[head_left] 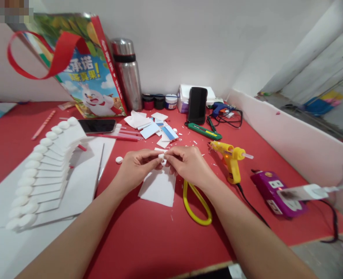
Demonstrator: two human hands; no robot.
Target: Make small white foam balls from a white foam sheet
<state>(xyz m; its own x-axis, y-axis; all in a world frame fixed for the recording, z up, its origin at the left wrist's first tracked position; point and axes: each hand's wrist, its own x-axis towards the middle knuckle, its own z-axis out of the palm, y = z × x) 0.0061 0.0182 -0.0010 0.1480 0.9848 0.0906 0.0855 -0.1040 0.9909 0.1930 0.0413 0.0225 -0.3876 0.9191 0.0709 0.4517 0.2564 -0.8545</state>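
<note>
My left hand point(138, 166) and my right hand point(188, 164) meet over the red table point(148, 240), fingertips pinched together on one small white foam piece point(161, 156). Under them lies a white foam sheet point(159, 188). A yellow scissors handle point(197, 203) curves out from beneath my right wrist. A loose white foam disc point(119, 159) sits just left of my left hand.
A white foam staircase model point(46, 170) with round caps stands at left on a white board. A yellow glue gun point(231, 159), purple power strip point(276, 192), green utility knife point(204, 131), two phones, foam scraps, paint jars, a steel flask point(127, 73) and a colourful gift bag point(81, 66) surround the hands.
</note>
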